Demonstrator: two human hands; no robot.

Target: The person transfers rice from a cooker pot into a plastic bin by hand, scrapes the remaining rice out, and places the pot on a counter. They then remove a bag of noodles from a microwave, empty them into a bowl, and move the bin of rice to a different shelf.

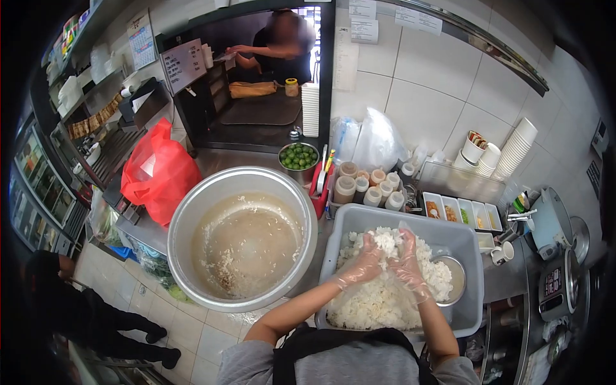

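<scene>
A grey plastic tub (473,282) holds a heap of white cooked rice (372,307). Over the rice, my left hand (362,262) and my right hand (409,264), both in clear plastic gloves, are curled round a clump of rice between them. At the tub's right side a round metal bowl (457,280) lies partly under the rice. Left of the tub stands a large metal pot (178,237), with rice grains stuck to its bottom and wall.
Behind the tub are sauce bottles (345,188), a bowl of green limes (299,156) and white topping trays (465,212). A red bag (160,173) sits left of the pot. One person (282,51) is beyond the window; another (96,314) stands at lower left.
</scene>
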